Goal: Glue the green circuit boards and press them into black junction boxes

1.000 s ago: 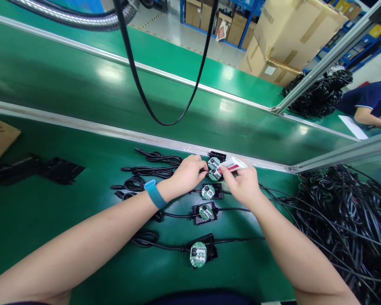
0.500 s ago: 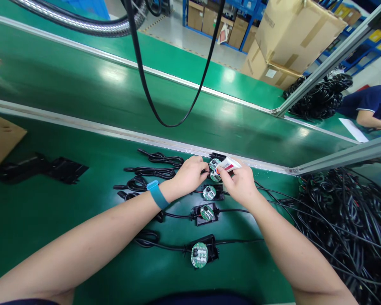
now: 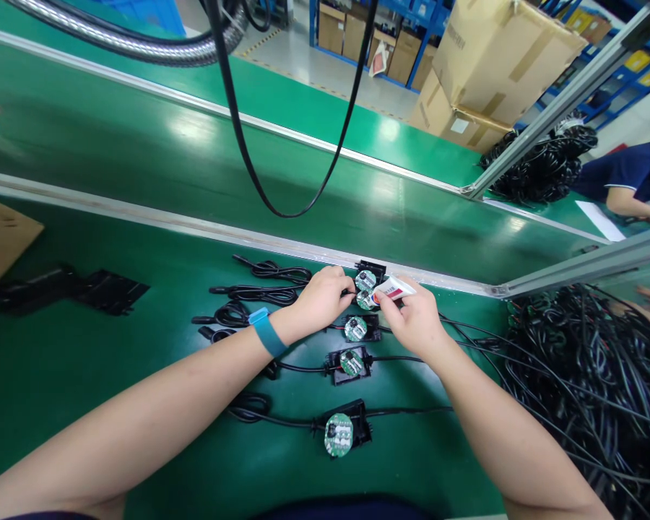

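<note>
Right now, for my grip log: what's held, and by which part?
Right hand: the white tube, thumb near its nozzle end. Left hand: cannot tell.

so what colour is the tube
The tube is mostly white with red, seen in the head view.
</note>
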Motion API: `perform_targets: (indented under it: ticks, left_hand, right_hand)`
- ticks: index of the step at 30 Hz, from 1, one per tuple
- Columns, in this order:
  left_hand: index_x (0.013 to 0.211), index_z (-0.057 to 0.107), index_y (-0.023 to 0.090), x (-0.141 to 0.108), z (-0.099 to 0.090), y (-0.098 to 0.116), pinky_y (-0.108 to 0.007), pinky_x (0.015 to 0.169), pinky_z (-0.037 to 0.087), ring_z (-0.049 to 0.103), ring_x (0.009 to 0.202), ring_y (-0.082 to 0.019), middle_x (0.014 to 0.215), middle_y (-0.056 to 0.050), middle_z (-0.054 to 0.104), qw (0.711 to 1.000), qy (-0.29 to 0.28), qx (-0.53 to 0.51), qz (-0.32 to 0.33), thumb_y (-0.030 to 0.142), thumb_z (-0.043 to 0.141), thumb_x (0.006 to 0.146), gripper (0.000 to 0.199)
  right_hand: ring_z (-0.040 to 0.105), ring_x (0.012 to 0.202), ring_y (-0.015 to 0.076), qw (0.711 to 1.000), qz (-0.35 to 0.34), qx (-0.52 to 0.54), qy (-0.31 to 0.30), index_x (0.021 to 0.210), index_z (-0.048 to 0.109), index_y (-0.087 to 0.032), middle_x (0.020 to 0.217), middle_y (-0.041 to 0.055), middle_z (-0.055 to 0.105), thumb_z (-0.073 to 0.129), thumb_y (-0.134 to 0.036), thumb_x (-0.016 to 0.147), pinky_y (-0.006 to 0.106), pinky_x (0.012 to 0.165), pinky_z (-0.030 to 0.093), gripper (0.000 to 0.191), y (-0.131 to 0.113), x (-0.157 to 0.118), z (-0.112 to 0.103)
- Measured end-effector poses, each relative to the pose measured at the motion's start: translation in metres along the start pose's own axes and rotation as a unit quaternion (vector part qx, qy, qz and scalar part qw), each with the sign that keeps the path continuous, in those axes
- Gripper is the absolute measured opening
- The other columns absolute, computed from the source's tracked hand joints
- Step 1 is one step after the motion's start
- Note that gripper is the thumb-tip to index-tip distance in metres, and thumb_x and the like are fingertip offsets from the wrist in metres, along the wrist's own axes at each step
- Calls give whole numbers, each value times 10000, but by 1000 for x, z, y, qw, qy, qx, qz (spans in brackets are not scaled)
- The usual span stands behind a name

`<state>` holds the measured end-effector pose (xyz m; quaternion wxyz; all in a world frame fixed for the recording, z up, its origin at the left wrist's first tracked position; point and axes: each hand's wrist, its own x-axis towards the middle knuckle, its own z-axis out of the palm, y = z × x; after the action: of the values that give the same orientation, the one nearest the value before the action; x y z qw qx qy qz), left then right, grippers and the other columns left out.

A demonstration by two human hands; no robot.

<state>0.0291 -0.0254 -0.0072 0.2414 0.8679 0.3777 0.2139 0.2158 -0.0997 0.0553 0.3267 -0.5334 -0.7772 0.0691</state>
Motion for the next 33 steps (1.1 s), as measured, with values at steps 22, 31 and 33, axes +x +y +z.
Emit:
perform_targets:
  ticks: [22,31,33]
  left_hand:
    - [883,718,182,-8,-1,0,-361,814,459,551,874,-221,886,-71,597,999,9,0,38,185,588,899,131]
    - [891,720,170,-9,1,1,-381,852,464,542,904,-231,919,-85,603,1000,8,-5,29,181,588,905,133]
    - [895,719,166,-9,1,0,-384,867,468,543,916,-231,933,-87,608,1000,8,-9,29,168,588,902,132]
  right_hand:
    - [645,823,204,999,-31,-30,31,811,616,-223,842,54,678,532,-242,960,346,775,512,173,24,27,14]
    - [621,830,195,997,-50,-56,-8,849,598,-212,851,50,652,518,-213,974,314,766,480,149,29,32,20]
    - [622,837,199,997,-48,-57,-15,860,606,-214,859,53,657,514,-217,976,318,767,482,148,28,32,19]
